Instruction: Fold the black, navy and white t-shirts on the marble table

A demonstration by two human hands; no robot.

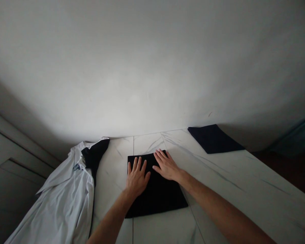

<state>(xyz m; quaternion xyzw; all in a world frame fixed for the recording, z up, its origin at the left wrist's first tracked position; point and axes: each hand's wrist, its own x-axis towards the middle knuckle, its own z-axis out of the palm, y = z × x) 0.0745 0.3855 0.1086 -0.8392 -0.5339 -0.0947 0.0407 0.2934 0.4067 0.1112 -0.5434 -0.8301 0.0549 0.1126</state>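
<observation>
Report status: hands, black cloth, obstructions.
Left hand and right hand flat on folded black cloth. White shirt off to left, navy cloth beyond, neither touching it.

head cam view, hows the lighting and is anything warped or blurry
In the head view, the white wall glows brightest mid-frame and falls off to dim corners; the wide lens bows the marble-patterned counter's far edge; the black cloth is too dark to show folds; no strong blur shows.

Light soft and rather dim, brightest on the wall (132, 88) at centre and falling off to shadow toward the corners; no hard glare on the marble slab (244, 183); wide-angle bowing along its edges; dark cloth (157, 200) shows little detail; no motion blur seen.
</observation>
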